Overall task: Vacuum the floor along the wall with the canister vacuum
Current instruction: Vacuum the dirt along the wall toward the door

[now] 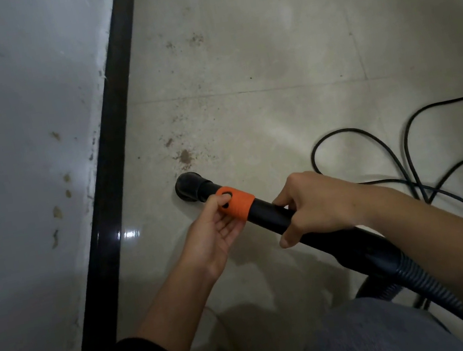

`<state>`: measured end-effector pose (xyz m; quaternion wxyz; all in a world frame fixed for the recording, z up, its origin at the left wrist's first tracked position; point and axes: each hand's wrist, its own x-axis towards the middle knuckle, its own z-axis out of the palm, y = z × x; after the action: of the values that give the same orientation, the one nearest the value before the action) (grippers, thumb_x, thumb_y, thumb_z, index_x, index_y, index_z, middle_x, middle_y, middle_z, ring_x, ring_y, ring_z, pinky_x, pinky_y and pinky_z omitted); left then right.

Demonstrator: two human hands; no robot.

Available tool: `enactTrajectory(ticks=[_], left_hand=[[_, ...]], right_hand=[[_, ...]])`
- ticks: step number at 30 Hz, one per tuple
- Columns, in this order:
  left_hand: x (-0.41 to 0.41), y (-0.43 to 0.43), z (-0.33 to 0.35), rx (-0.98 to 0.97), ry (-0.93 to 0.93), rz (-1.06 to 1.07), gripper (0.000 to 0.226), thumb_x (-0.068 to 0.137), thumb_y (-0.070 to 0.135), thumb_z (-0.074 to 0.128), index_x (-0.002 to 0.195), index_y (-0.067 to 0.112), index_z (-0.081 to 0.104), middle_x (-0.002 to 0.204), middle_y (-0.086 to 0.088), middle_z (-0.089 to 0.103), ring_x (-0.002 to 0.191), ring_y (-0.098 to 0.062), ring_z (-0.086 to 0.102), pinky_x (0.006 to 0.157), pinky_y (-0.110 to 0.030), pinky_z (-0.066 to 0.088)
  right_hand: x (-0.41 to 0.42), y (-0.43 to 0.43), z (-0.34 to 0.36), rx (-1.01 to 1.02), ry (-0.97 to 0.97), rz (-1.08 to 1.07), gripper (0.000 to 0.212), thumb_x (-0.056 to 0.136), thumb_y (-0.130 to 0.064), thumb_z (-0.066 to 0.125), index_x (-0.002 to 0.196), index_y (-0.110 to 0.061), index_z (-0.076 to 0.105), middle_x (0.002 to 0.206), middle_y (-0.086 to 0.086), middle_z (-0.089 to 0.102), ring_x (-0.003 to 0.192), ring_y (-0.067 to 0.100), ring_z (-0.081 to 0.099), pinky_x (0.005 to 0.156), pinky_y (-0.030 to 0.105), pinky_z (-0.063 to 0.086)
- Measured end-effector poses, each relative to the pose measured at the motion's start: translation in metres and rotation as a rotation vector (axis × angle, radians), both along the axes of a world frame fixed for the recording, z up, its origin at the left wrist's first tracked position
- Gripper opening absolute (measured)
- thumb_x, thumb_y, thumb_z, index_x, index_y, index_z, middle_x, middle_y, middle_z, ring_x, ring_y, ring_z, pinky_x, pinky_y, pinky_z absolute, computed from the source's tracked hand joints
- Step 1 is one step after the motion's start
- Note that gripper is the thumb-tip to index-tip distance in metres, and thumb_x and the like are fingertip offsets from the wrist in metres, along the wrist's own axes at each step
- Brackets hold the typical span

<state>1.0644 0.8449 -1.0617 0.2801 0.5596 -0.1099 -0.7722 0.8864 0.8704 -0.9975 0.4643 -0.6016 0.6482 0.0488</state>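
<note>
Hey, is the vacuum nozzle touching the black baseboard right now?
No, a strip of pale floor shows between the nozzle and the black baseboard.

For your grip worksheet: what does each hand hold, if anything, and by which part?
Both hold the black plastic vacuum wand: left hand pinches its orange collar; right hand wraps it just behind.
</note>
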Motion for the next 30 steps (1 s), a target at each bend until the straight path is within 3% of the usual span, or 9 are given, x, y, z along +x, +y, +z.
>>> enactTrajectory(ticks=[7,10,14,20,27,30], left_hand=[[0.017,0.000,-0.002,0.009,-0.048,0.057,0.036,0.090,0.018,0.060,0.122,0.003,0.059,0.120,-0.016,0.066,0.109,-0.021,0.064,0.076,-0.024,0.057],[0.023,0.000,-0.001,0.004,-0.072,0.084,0.025,0.090,0.017,0.059,0.112,0.006,0.061,0.118,-0.016,0.066,0.108,-0.022,0.064,0.079,-0.026,0.054],[0.034,0.000,-0.002,-0.010,-0.118,0.124,0.021,0.089,0.017,0.060,0.108,0.008,0.061,0.115,-0.016,0.066,0.102,-0.021,0.065,0.076,-0.026,0.053],[0.050,0.003,-0.004,-0.011,-0.140,0.194,0.031,0.089,0.017,0.060,0.118,0.006,0.058,0.110,-0.014,0.067,0.097,-0.018,0.066,0.070,-0.024,0.053],[0.067,0.001,-0.006,-0.024,-0.167,0.210,0.031,0.090,0.018,0.057,0.118,0.004,0.059,0.110,-0.014,0.067,0.094,-0.018,0.066,0.072,-0.024,0.052],[0.071,-0.003,-0.009,-0.029,-0.175,0.218,0.031,0.090,0.019,0.056,0.118,0.004,0.060,0.106,-0.011,0.067,0.089,-0.016,0.066,0.066,-0.022,0.053]], right_hand=[[0.015,-0.009,-0.004,0.000,-0.022,0.064,0.035,0.067,-0.032,0.084,0.099,-0.020,0.077,0.062,-0.002,0.061,0.056,0.012,0.059,0.057,0.029,0.049],[0.022,-0.014,-0.006,-0.007,-0.030,0.085,0.034,0.067,-0.032,0.084,0.098,-0.020,0.077,0.059,-0.003,0.059,0.053,0.010,0.055,0.054,0.026,0.045],[0.032,-0.021,-0.008,-0.011,-0.046,0.117,0.032,0.067,-0.033,0.084,0.095,-0.019,0.077,0.059,-0.002,0.060,0.054,0.010,0.055,0.057,0.029,0.047],[0.049,-0.027,-0.009,-0.013,-0.072,0.169,0.034,0.067,-0.032,0.084,0.097,-0.018,0.077,0.067,0.003,0.067,0.060,0.013,0.061,0.062,0.034,0.053],[0.067,-0.031,-0.014,-0.044,-0.087,0.199,0.038,0.067,-0.033,0.084,0.102,-0.019,0.076,0.068,0.001,0.066,0.062,0.013,0.061,0.061,0.029,0.050],[0.073,-0.032,-0.016,-0.061,-0.087,0.195,0.039,0.067,-0.034,0.084,0.103,-0.020,0.076,0.071,0.002,0.067,0.066,0.014,0.062,0.062,0.029,0.051]])
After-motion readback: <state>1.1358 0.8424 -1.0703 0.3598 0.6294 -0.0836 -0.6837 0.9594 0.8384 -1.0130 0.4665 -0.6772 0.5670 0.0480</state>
